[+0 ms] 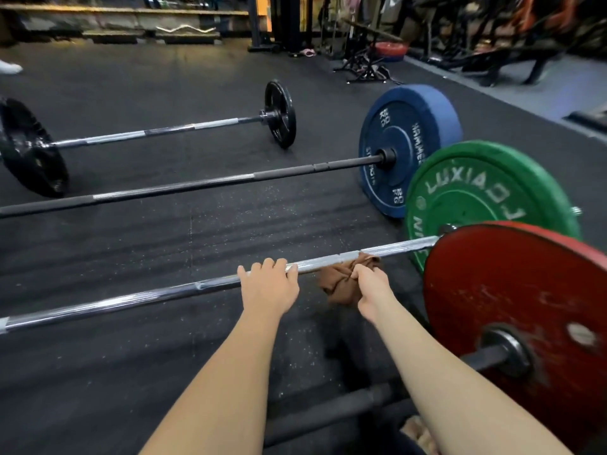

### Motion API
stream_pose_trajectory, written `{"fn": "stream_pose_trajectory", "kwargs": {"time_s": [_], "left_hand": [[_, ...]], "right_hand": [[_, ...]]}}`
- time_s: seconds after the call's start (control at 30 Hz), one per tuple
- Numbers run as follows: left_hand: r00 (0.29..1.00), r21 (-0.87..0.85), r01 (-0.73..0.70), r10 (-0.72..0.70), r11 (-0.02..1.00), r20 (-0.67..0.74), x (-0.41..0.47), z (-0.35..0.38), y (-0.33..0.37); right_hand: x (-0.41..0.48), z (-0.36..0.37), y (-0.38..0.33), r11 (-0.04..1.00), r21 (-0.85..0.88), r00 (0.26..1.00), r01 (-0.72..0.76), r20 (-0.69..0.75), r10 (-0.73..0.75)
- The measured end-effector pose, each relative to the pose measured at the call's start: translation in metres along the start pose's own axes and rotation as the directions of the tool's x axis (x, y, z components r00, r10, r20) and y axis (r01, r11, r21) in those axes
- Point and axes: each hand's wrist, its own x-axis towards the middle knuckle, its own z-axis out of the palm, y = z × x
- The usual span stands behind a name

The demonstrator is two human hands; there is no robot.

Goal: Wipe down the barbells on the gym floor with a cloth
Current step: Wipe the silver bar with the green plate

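Note:
A chrome barbell [131,298] with a green plate [486,192] lies across the black rubber floor in front of me. My left hand [267,285] grips its shaft from above, fingers curled over it. Just to the right, my right hand [369,289] grips a brown cloth [338,284] bunched around the same shaft, close to the green plate. Nearest to me lies a dark bar with a red plate [512,290], partly hidden by my right forearm. Further off are a black bar with a blue plate [404,142] and a chrome bar with black plates [281,114].
Racks, a stand and a red plate [389,50] crowd the back right. A curl bar [185,28] rests on a low platform at the back. Someone's white shoe [10,67] shows at the far left edge. Open rubber floor [197,231] lies between the bars.

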Motion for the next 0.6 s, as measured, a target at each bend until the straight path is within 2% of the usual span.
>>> {"fn": "stream_pose_trajectory", "kwargs": {"time_s": [0.13, 0.23, 0.37, 0.47, 0.6], "left_hand": [[0.992, 0.021, 0.021, -0.024, 1.000, 0.122, 0.007, -0.005, 0.003], [0.989, 0.074, 0.007, -0.018, 0.997, 0.147, 0.010, -0.001, 0.002], [0.973, 0.080, 0.010, -0.028, 0.997, 0.227, 0.019, -0.003, 0.001], [0.971, 0.091, 0.010, -0.031, 0.996, 0.236, 0.022, -0.004, 0.002], [0.970, 0.085, 0.004, -0.025, 0.996, 0.241, 0.025, -0.004, 0.000]], "right_hand": [[0.001, -0.001, -0.014, 0.997, -0.076, 0.999, -0.028, -0.027, 0.026], [0.008, 0.002, -0.004, 0.998, -0.066, 1.000, 0.000, -0.025, -0.001], [0.012, 0.015, 0.025, 0.995, 0.087, 0.996, -0.056, -0.064, 0.061], [0.007, 0.020, 0.025, 0.978, 0.195, 0.994, -0.076, -0.058, 0.089], [0.015, 0.014, 0.010, 0.985, 0.166, 0.995, -0.036, -0.088, 0.052]]}}
